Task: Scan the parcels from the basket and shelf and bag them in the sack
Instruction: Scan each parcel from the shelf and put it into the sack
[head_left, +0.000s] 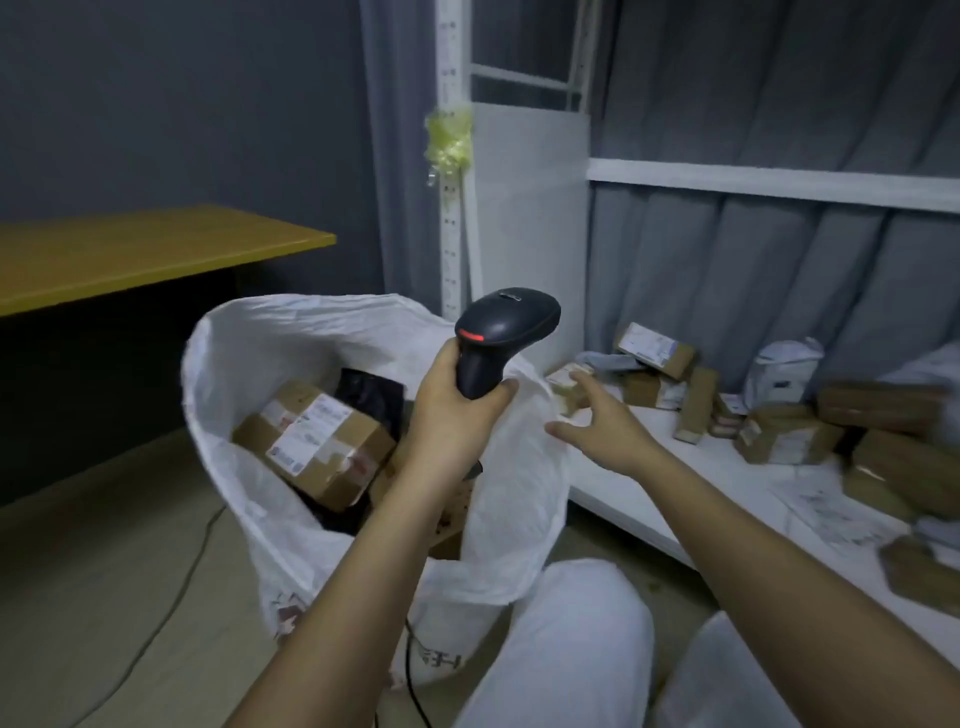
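Left hand grips the handle of the black scanner, held upright over the mouth of the sack. Right hand holds nothing, its fingers spread and loosely extended toward the near left end of the shelf.

White shelf runs along the right, its board carrying brown parcels heaped toward the far right edge, with a smaller cluster near its back left corner. White sack stands open beside the shelf's left end, its rim just under the right hand; a labelled carton and a dark bag already lie inside.

Nearest the spread fingers is a small parcel at the shelf's left end, though blur makes its shape hard to read. To do this step well, I judge the right hand should take that one parcel alone, turn its label face up toward the scanner's window, and keep the sack's rim from folding shut.
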